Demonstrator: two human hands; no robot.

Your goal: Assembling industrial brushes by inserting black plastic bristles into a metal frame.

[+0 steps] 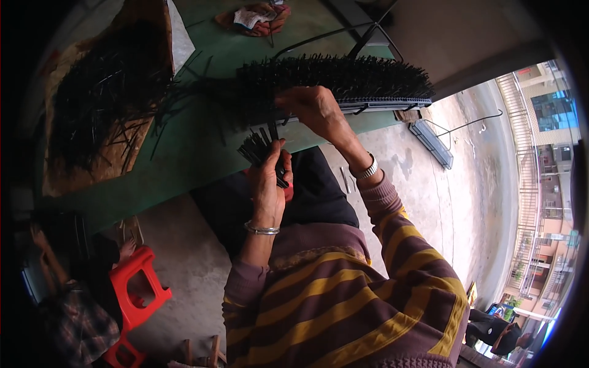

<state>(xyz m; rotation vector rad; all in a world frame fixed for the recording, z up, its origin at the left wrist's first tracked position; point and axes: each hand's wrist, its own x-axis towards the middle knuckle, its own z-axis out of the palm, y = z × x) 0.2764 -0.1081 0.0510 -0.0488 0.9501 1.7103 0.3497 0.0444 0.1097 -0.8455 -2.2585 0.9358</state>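
My left hand (267,176) is closed round a bundle of thin black strips (254,149), whose ends fan out above the thumb. Above it, my right hand (316,111) reaches to the left part of a long rack (392,104) densely filled with upright black strips (343,75). The right fingers are bent together in a pinch against the dark strips. Whatever lies between those fingertips is lost in the shadow.
A pile of loose black strips (101,98) lies on a brown board (55,175) on the green table (184,165). A crumpled cloth (261,21) is at the back. Red stools (138,288) and a person (76,319) are at lower left; another rack (431,144) rests on the floor.
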